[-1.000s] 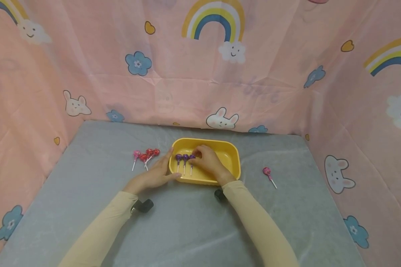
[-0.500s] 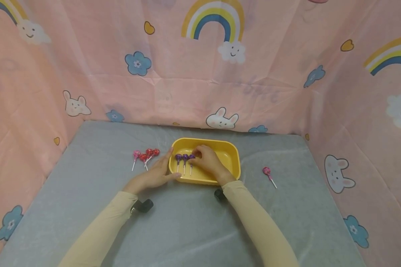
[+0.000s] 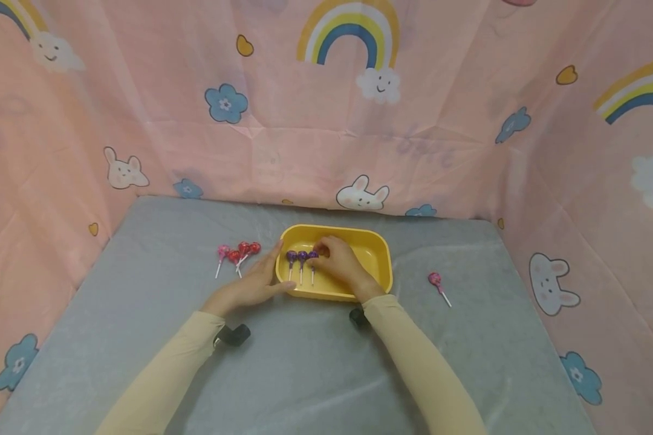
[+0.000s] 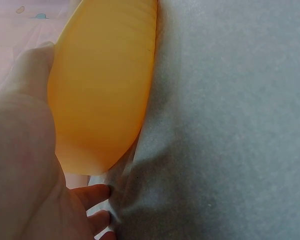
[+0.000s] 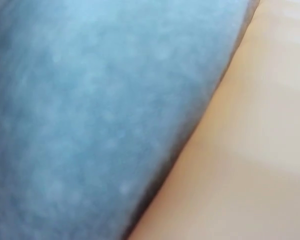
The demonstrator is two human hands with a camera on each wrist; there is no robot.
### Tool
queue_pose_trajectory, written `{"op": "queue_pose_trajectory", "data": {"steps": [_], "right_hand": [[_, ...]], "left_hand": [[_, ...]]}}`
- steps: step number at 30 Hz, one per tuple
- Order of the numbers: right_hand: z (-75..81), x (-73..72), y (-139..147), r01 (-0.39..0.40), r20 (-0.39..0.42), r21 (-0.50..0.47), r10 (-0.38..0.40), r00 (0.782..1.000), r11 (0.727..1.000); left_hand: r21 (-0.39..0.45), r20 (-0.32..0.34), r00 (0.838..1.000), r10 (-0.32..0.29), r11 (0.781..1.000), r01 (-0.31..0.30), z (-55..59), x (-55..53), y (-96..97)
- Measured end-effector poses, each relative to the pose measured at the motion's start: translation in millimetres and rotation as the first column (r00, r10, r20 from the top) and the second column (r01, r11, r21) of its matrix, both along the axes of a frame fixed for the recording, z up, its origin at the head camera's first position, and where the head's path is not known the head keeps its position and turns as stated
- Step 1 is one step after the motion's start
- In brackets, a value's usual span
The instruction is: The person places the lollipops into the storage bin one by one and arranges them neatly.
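Inside the yellow tray [image 3: 326, 295], three purple lollipops stand side by side in a row at the left, sticks toward the person: the left lollipop [image 3: 291, 257], the middle lollipop [image 3: 303, 256] and the right lollipop [image 3: 313, 257]. My right hand [image 3: 340, 261] reaches over the front rim and pinches the right purple lollipop near its head, partly covering it. Against the tray's left end rests my left hand [image 3: 254, 283], fingers extended and thumb at the front rim. In the left wrist view, that hand [image 4: 25, 155] lies along the yellow wall [image 4: 102, 90].
Left of the tray, several lollipops lie on the grey cloth: a pink lollipop [image 3: 223, 251] and a cluster of red lollipops [image 3: 243, 249]. Another pink lollipop [image 3: 435, 280] lies alone to the right. A pink patterned curtain [image 3: 283, 145] rises behind the table.
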State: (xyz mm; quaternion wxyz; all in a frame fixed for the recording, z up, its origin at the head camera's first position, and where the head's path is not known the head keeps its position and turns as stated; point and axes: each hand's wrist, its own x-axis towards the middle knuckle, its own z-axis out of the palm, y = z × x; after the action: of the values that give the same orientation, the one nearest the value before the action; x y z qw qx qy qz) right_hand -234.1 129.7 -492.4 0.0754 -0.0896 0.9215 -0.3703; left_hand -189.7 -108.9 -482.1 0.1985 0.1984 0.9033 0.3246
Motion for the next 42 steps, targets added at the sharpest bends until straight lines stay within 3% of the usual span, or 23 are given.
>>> {"op": "queue_pose_trajectory", "data": {"steps": [11, 19, 32, 42], "right_hand": [[1.1, 1.8, 1.1, -0.004, 0.002, -0.032, 0.004, 1.0, 0.999], [5.0, 1.6, 2.6, -0.007, 0.013, -0.042, 0.007, 1.0, 0.999], [13.1, 2.9, 8.6, -0.019, 0.017, -0.039, 0.019, 1.0, 0.999], [19.8, 7.3, 20.1, -0.011, 0.014, -0.03, 0.012, 1.0, 0.999]], "left_hand": [[-0.001, 0.023, 1.0, 0.02, 1.0, -0.02, 0.6, -0.3, 1.1], [0.004, -0.009, 1.0, 0.0, 1.0, 0.0, -3.7, -2.7, 0.6], [-0.001, 0.002, 1.0, 0.005, 1.0, -0.005, -6.9, -4.1, 0.3], [-0.003, 0.015, 1.0, 0.01, 1.0, -0.01, -1.3, -1.2, 0.5]]}}
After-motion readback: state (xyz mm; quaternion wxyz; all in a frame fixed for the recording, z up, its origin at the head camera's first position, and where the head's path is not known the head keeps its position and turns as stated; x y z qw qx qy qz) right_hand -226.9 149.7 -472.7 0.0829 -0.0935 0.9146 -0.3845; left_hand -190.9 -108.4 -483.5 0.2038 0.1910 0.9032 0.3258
